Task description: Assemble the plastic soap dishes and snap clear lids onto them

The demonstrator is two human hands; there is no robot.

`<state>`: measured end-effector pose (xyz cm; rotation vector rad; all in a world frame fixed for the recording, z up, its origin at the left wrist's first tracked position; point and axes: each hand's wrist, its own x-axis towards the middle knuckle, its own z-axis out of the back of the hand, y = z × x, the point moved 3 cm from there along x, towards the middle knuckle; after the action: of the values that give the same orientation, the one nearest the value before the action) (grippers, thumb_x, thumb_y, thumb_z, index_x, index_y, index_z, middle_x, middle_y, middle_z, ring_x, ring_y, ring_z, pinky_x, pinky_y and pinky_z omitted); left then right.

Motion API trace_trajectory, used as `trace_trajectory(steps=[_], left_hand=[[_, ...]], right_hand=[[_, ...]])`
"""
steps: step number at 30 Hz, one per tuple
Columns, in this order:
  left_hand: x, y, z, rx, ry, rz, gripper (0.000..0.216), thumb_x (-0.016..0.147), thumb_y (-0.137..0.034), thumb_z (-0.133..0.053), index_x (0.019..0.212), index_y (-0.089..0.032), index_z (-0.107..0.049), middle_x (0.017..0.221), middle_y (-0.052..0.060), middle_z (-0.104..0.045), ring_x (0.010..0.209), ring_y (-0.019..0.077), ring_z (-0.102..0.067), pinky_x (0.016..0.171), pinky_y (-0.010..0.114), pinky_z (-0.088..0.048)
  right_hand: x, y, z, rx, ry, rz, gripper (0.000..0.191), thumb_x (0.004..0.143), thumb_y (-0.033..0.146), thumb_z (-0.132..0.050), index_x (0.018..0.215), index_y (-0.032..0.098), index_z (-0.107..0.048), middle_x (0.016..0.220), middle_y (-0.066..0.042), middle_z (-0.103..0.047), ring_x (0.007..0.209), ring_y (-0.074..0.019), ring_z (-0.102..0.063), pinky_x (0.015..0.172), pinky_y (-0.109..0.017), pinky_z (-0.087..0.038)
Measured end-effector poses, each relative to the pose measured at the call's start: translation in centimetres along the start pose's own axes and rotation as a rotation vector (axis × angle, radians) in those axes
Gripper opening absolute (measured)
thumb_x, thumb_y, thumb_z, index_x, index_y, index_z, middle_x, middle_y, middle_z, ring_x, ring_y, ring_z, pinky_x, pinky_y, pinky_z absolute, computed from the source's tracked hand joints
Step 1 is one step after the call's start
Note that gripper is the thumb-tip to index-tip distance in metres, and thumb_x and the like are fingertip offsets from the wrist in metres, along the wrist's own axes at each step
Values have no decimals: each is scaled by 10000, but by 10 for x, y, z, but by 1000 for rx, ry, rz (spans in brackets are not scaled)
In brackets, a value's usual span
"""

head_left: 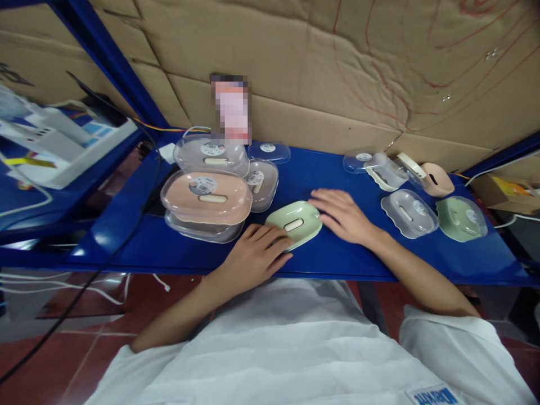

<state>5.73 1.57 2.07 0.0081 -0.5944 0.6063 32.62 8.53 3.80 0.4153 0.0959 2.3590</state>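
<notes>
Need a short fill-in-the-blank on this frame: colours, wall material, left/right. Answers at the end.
1. The dish between the left hand and the right hand is ____ in colour.
2. The table under it is painted ____.
3. The wall behind the table is made of ____.
4. At the table's right end, the gray lidded dish sits to the ____ of the green lidded dish in the picture.

Missing words: green; blue; cardboard; left.

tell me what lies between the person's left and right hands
In the head view, a light-green oval dish lies between the left hand and the right hand.
</notes>
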Motion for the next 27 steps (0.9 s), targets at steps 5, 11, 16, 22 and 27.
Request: trace_trajectory(steps=[5,11,16,22,27], left_hand=[[0,1,0,-1,2,19,126,1079,-207,-606,1192,-196,-661,1210,76,-743,1112,258,-684,907,402,-470],[0,1,-1,-15,12,26,133,1088,-223,-590,1201,-202,-657,1221,83,-742,1125,256,-684,913,403,-486],[0,1,-1,-12,13,23,147,1078,-232,-604,1202,-194,-672,1212,92,-747,1144,265,-691,916,406,-503],[-1,2,-2,-14,6,23,151,1073,-233,-613,1205,-199,-680,1219,95,-751,1152,267,-696,932,406,-513],[0,1,-1,-22,6,16,159,1082,-242,-607,1217,-188,-670,1231,99,-745,1154,269,-692,924,406,-516]], right_hand=[[-3,-76,5,-349,-157,-512,707,1092,437,-483,1692,84,-361,1777,-278,-274,1663,-465,-236,1285,-772,-172],[-3,-89,0,-196,-118,-420,502,1111,514,-432,1462,200,-606,1400,-193,-715,1362,-405,-610,1235,-739,-255],[3,-55,-1,-139,-80,-150,448,1119,486,-440,1469,264,-612,1587,-148,-588,1486,-355,-519,1233,-606,-316],[2,-53,8,-197,-161,-230,504,1096,451,-461,1565,289,-548,1675,-142,-500,1542,-398,-456,1246,-627,-304],[-2,-66,8,-242,-175,-315,634,1087,472,-456,1666,218,-407,1762,-177,-374,1630,-394,-343,1290,-659,-241]])
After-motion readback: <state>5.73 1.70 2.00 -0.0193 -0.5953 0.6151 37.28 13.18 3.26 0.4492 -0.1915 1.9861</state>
